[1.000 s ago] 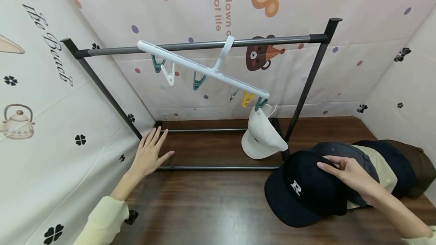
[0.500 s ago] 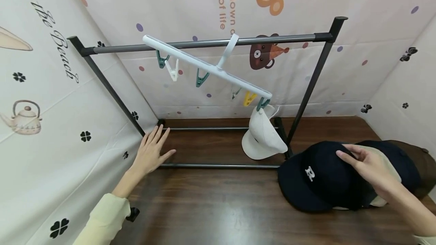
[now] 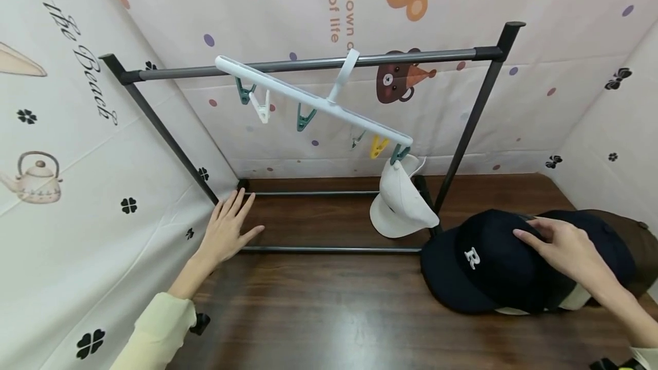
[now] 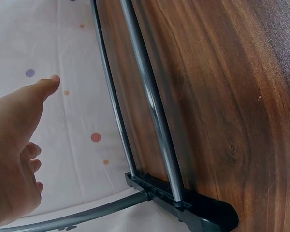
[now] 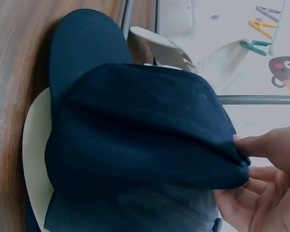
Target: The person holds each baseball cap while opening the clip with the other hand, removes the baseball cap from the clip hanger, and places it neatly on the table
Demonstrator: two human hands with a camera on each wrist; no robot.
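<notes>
At the right, my right hand (image 3: 570, 247) pinches the top of a navy baseball cap (image 3: 488, 267) bearing a white letter R. Thumb and fingers close on the edge of its crown in the right wrist view. That cap lies at the front of a row of caps, with a cream cap (image 5: 36, 159) partly hidden behind it. My left hand (image 3: 223, 233) is spread with straight fingers beside the rack's left post. A white cap (image 3: 401, 201) hangs by a green clip (image 3: 399, 154) from the right end of a white clip hanger (image 3: 313, 99).
The hanger hooks over the top bar (image 3: 421, 59) of a dark metal rack standing on a brown wooden surface (image 3: 308, 307). Other clips, including a yellow clip (image 3: 378, 147), dangle from it. Farther right sits a brown cap (image 3: 624, 244). Printed cloth (image 3: 288, 16) surrounds the rack.
The navy cap has shifted right and slightly up in the head view, back against the row, with my right hand still pinching it. The left hand stays in place.
</notes>
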